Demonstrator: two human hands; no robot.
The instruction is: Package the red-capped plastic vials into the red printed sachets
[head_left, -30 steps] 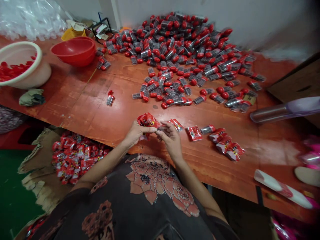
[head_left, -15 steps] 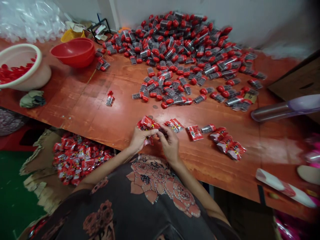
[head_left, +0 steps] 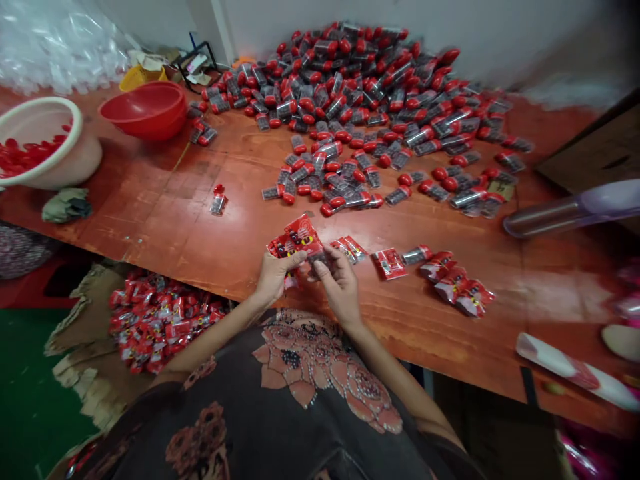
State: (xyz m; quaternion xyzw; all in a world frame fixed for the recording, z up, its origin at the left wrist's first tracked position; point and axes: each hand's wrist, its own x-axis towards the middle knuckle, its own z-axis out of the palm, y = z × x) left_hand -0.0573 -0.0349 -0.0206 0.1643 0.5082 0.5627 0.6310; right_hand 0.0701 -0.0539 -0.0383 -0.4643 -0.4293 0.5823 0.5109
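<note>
Red printed plastic packets (head_left: pixel 303 233) are gripped between the thumb and fingers of my left hand (head_left: pixel 274 275), fanned out above the table edge. My right hand (head_left: pixel 341 283) pinches a small clear bottle with dark contents (head_left: pixel 317 257) at the right side of these packets; whether it is inside one I cannot tell. Just beyond my right hand lie a few flat red packets (head_left: pixel 353 248). Farther right are another flat packet (head_left: pixel 389 264), a single red-capped bottle (head_left: pixel 417 255) and several filled packets (head_left: pixel 457 285) in a row.
A large heap of red-capped bottles (head_left: pixel 350 100) covers the back of the table (head_left: pixel 240 247). To the left stand a red bowl (head_left: pixel 145 110) and a white tub (head_left: pixel 75 150) of red caps. Filled packets (head_left: pixel 165 317) lie below the front edge. A clear tube (head_left: pixel 550 217) juts in at right.
The packets in my left hand have spread and risen, with one red face now turned up. The dark-filled bottle now shows at my right fingertips. Both hands stay close together.
</note>
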